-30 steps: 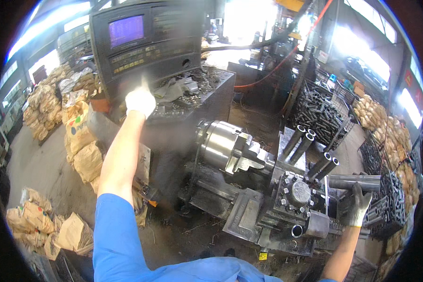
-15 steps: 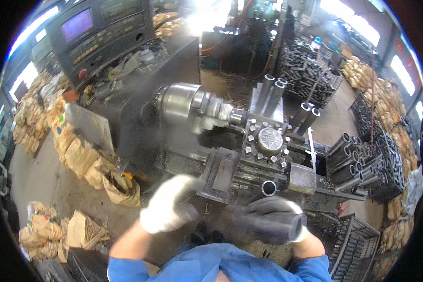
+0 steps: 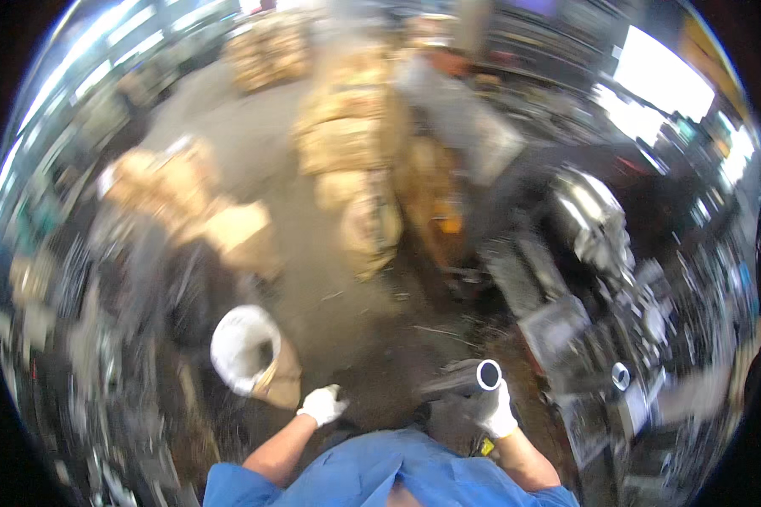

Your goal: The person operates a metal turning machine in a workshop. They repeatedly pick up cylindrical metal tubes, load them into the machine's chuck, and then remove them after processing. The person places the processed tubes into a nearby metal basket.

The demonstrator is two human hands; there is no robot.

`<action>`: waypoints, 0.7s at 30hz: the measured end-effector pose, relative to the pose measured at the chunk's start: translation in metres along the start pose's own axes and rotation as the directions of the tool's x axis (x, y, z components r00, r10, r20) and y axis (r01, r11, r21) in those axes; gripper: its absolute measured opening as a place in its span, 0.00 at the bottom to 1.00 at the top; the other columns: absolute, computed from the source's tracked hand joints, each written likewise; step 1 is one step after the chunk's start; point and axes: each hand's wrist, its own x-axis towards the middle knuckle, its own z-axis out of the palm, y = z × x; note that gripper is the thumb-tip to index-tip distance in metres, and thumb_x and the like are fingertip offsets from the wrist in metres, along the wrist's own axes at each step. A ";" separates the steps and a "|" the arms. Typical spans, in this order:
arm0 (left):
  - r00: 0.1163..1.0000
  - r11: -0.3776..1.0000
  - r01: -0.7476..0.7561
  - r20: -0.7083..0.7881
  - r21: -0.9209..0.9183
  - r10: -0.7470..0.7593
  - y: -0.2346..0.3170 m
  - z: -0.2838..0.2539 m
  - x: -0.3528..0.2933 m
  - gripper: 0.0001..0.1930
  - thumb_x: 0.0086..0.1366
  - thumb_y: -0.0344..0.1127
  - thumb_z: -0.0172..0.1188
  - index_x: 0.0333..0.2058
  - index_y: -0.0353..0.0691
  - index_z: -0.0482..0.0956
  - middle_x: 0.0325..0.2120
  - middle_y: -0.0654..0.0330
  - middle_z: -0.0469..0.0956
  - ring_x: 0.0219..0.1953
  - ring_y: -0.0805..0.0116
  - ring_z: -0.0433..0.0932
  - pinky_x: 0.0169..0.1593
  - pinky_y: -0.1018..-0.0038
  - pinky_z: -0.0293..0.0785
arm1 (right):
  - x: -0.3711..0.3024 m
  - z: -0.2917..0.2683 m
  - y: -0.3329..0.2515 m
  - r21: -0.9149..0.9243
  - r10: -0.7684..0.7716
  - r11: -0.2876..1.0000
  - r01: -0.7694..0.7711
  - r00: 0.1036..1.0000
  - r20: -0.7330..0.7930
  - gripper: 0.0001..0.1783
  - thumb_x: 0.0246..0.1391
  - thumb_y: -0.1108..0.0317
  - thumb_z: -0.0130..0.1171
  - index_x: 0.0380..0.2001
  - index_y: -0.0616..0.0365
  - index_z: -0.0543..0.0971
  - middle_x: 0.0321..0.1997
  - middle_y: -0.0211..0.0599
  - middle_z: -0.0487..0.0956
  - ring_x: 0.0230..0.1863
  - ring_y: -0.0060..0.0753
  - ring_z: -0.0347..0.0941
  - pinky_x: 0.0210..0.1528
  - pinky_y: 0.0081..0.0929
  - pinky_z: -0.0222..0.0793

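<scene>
Right hand: the gloved right hand had its fingers wrapped around a dark metal tube, gripping it from underneath near the open end.
Tube: it sat low in the middle of the shot, lying roughly level, with its round hollow mouth pointing right, toward the lathe.
Left hand: the left hand, white glove too, was hanging free over the floor with the fingers loosely curled. Nothing in it as far as I could see.
Nearest to the left hand: a sack with a white lining, mouth open, just up and left of it, not touching.
Lathe: the machine was off to the right, with a shiny chuck up top. All pretty blurry.
Background: piles of tan sacks stood across a grey concrete floor, well away from both hands.
Clothing: blue sleeves at the bottom edge.
</scene>
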 end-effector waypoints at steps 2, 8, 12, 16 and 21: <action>0.937 0.936 0.305 -0.121 -0.174 -0.327 -0.095 0.015 -0.067 0.28 0.66 0.55 0.60 0.54 0.38 0.82 0.50 0.39 0.84 0.55 0.39 0.82 0.60 0.52 0.77 | 0.026 0.052 -0.019 0.094 0.151 0.982 -0.165 0.979 0.139 0.23 0.44 0.69 0.80 0.46 0.56 0.86 0.46 0.40 0.88 0.45 0.35 0.87 0.50 0.32 0.83; 0.367 0.376 0.724 -0.137 -0.579 -0.920 -0.280 0.167 -0.299 0.25 0.65 0.52 0.59 0.49 0.38 0.86 0.52 0.40 0.84 0.56 0.40 0.82 0.61 0.53 0.77 | 0.067 0.228 -0.080 0.034 -0.079 0.997 0.072 0.824 0.561 0.26 0.42 0.62 0.83 0.45 0.57 0.85 0.41 0.42 0.89 0.41 0.36 0.88 0.47 0.33 0.84; 0.181 0.181 0.811 -0.056 -0.556 -0.982 -0.288 0.309 -0.406 0.17 0.67 0.41 0.53 0.43 0.39 0.88 0.47 0.42 0.85 0.52 0.41 0.83 0.56 0.53 0.79 | 0.090 0.331 -0.147 0.136 -0.311 0.929 0.343 0.530 0.789 0.28 0.42 0.58 0.83 0.46 0.54 0.84 0.40 0.43 0.88 0.40 0.41 0.87 0.46 0.36 0.83; -0.272 -0.474 -0.032 0.464 -0.880 -0.843 -0.200 0.390 -0.430 0.27 0.64 0.46 0.64 0.50 0.24 0.82 0.49 0.34 0.84 0.54 0.36 0.83 0.59 0.56 0.76 | 0.110 0.435 -0.224 0.431 -0.541 0.805 0.408 0.205 0.816 0.27 0.46 0.61 0.80 0.49 0.54 0.83 0.41 0.42 0.86 0.43 0.43 0.85 0.47 0.37 0.81; -0.517 -0.269 -0.684 0.711 -0.678 -0.477 -0.108 0.407 -0.422 0.34 0.72 0.53 0.60 0.62 0.25 0.76 0.58 0.40 0.81 0.56 0.43 0.80 0.58 0.56 0.75 | 0.110 0.578 -0.300 0.502 -0.533 0.795 0.340 -0.005 0.846 0.23 0.46 0.64 0.79 0.45 0.55 0.83 0.40 0.40 0.87 0.40 0.42 0.85 0.47 0.37 0.82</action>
